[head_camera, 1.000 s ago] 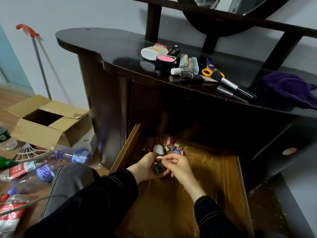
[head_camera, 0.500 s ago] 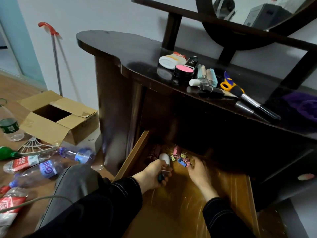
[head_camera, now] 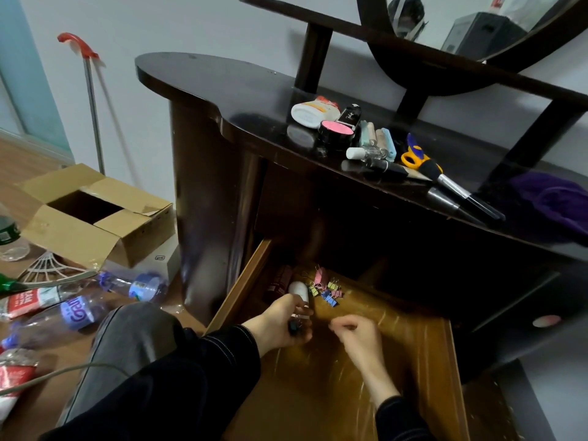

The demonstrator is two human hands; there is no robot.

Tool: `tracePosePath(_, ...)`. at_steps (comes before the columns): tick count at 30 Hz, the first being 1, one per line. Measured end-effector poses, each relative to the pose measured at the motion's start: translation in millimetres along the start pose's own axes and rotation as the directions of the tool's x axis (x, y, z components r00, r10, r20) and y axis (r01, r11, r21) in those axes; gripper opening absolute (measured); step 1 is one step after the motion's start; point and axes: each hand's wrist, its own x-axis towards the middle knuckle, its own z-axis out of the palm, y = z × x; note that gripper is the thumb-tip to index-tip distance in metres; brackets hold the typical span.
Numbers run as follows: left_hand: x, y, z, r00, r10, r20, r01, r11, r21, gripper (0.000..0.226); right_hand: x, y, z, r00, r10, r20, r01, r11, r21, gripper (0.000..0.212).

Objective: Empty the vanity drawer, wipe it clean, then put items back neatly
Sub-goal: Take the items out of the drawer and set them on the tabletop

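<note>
The wooden vanity drawer [head_camera: 423, 361] stands pulled open below me. At its back left lie a pile of coloured binder clips [head_camera: 326, 289], a white bottle [head_camera: 299, 291] and a dark red tube [head_camera: 280, 281]. My left hand [head_camera: 273, 326] grips a few dark binder clips [head_camera: 294, 326] above the drawer's left side. My right hand [head_camera: 359, 338] hovers just to the right of it, fingertips pinched together on what looks like a small clip, mostly hidden.
On the dark vanity top [head_camera: 222, 90] lie cosmetics [head_camera: 337, 132], scissors [head_camera: 413, 154], brushes [head_camera: 461, 195] and a purple cloth [head_camera: 553, 202]. An open cardboard box [head_camera: 92, 218] and plastic bottles [head_camera: 79, 313] lie on the floor at left. My knee [head_camera: 133, 338] is beside the drawer.
My right hand reached back to the clip pile half a second ago and has come forward again toward my left hand. The left hand keeps holding its clips.
</note>
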Motion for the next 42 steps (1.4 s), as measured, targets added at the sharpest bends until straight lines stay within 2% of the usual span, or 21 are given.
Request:
tracePosePath(2, 0.4, 0.5, -0.6, 1.000, -0.009, -0.002, 0.009, 1.000, -0.025, 0.020, -10.2, -19.0, -3.4, 0.996, -0.066, -0.064, 0.075, 0.985, 0.157, 0.016)
tracePosePath(4, -0.1, 1.8, -0.4, 0.999, -0.027, 0.045, 0.028, 0.999, -0.028, 0.023, -23.2, -35.8, 0.9, 0.988, -0.141, -0.057, 0.150, 0.968, 0.201, 0.016)
tracePosePath(7, -1.0, -0.5, 1.2, 0.988, -0.066, 0.138, 0.068, 0.998, -0.009, 0.029, -42.7, -45.3, 16.3, 0.966, -0.227, 0.126, 0.208, 0.966, 0.151, 0.023)
tracePosePath(9, -0.5, -2.0, 0.7, 0.989, -0.060, 0.132, 0.056, 0.998, 0.038, 0.030, -48.6, -47.0, 20.0, 0.945, -0.253, 0.207, 0.231, 0.965, 0.124, 0.028)
tracePosePath(11, 0.0, -1.0, 0.1, 0.994, -0.029, 0.101, 0.024, 0.998, 0.056, 0.024, -47.6, -46.9, 16.6, 0.955, -0.252, 0.155, 0.219, 0.954, 0.205, 0.032)
tracePosePath(14, 0.7, 3.4, -2.4, 0.998, 0.000, 0.068, -0.004, 0.998, 0.056, 0.027, -38.4, -38.2, 9.5, 0.986, -0.148, -0.077, 0.163, 0.945, 0.283, 0.030)
tracePosePath(16, 2.3, 5.5, -3.8, 0.998, 0.007, 0.055, -0.008, 1.000, 0.015, 0.033, -23.8, -29.7, 4.5, 0.985, -0.065, -0.158, 0.100, 0.969, 0.226, 0.028)
tracePosePath(18, 3.2, 6.2, -3.6, 0.999, 0.009, 0.035, -0.008, 1.000, -0.027, 0.034, -0.3, -22.7, 1.6, 0.996, -0.025, -0.081, 0.031, 0.997, 0.076, 0.025)
tracePosePath(19, 3.6, 6.0, -2.9, 1.000, 0.014, 0.025, -0.013, 0.999, -0.029, 0.035, 12.6, -21.1, 1.5, 0.999, -0.019, -0.030, 0.018, 0.999, -0.031, 0.030)
tracePosePath(21, 5.1, 5.2, -2.1, 0.999, 0.031, 0.019, -0.030, 0.999, -0.031, 0.037, 39.1, -22.0, 3.9, 0.999, -0.033, 0.018, 0.036, 0.974, -0.223, 0.046)
tracePosePath(23, 4.8, 5.4, -2.7, 0.999, 0.036, 0.016, -0.035, 0.999, -0.037, 0.035, 58.7, -25.2, 9.7, 0.998, -0.046, 0.036, 0.056, 0.933, -0.355, 0.051)
tracePosePath(27, 3.4, 9.3, -6.9, 0.999, 0.030, -0.018, -0.031, 0.997, -0.065, 0.032, 69.4, -17.4, 20.3, 0.997, -0.073, 0.035, 0.081, 0.860, -0.504, 0.035)
tracePosePath(31, 4.9, 10.3, -5.8, 0.999, 0.038, -0.033, -0.041, 0.995, -0.095, 0.036, 57.9, -4.0, 17.7, 0.993, -0.117, 0.014, 0.112, 0.894, -0.433, 0.015)
tracePosePath(37, 2.3, 7.4, 0.1, 0.999, 0.030, -0.028, -0.032, 0.997, -0.074, 0.034, 23.9, 7.6, 0.4, 0.986, -0.054, 0.155, 0.106, 0.931, -0.349, 0.011)
tracePosePath(40, 2.8, 6.9, -0.1, 1.000, 0.019, -0.024, -0.020, 0.999, -0.049, 0.032, 6.2, 4.7, -6.8, 0.991, -0.002, 0.136, 0.012, 0.997, -0.074, 0.014)
tracePosePath(42, 2.7, 6.0, -0.6, 1.000, 0.011, -0.021, -0.011, 1.000, -0.029, 0.029, -4.8, -4.5, -9.9, 0.993, 0.057, 0.102, -0.074, 0.981, 0.181, 0.012)
